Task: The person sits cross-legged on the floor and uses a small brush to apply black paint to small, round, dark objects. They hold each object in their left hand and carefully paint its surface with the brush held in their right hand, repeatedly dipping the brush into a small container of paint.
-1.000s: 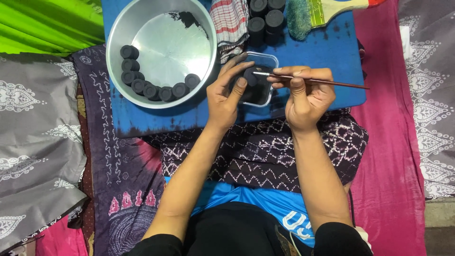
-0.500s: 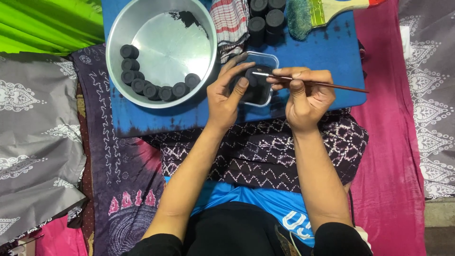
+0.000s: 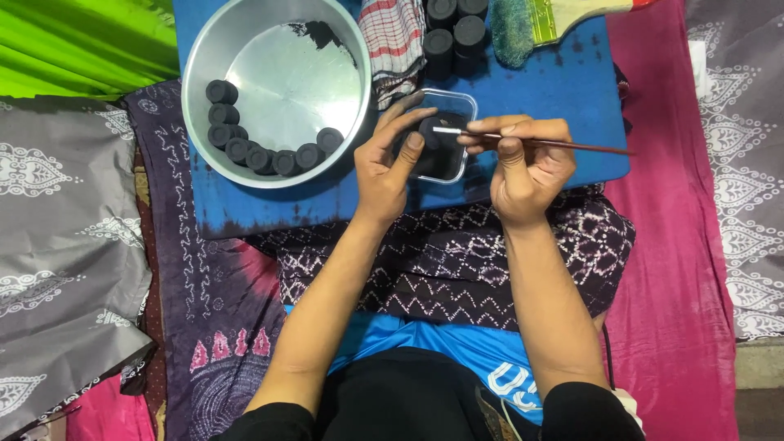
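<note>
Black and small, a round disc-shaped piece [image 3: 430, 131] sits pinched in the fingers of the left hand [image 3: 390, 159], held over a clear, shallow rectangular plastic tray [image 3: 462, 104] with dark contents. At 3 o'clock from it, the right hand [image 3: 527, 163] grips a thin reddish-brown brush [image 3: 547, 144], whose pale tip touches the piece. Both hands hover above a blue cloth-covered board [image 3: 572, 90]. At 10 o'clock from the hands stands a round silvery metal bowl [image 3: 245, 49] with a curved row of black discs [image 3: 261, 151] along its lower wall. At 12 o'clock lie a checked cloth [image 3: 394, 37] and stacked black cylinders [image 3: 454, 33], with a wide green-bristled paintbrush [image 3: 531, 23] at 1 o'clock.
</note>
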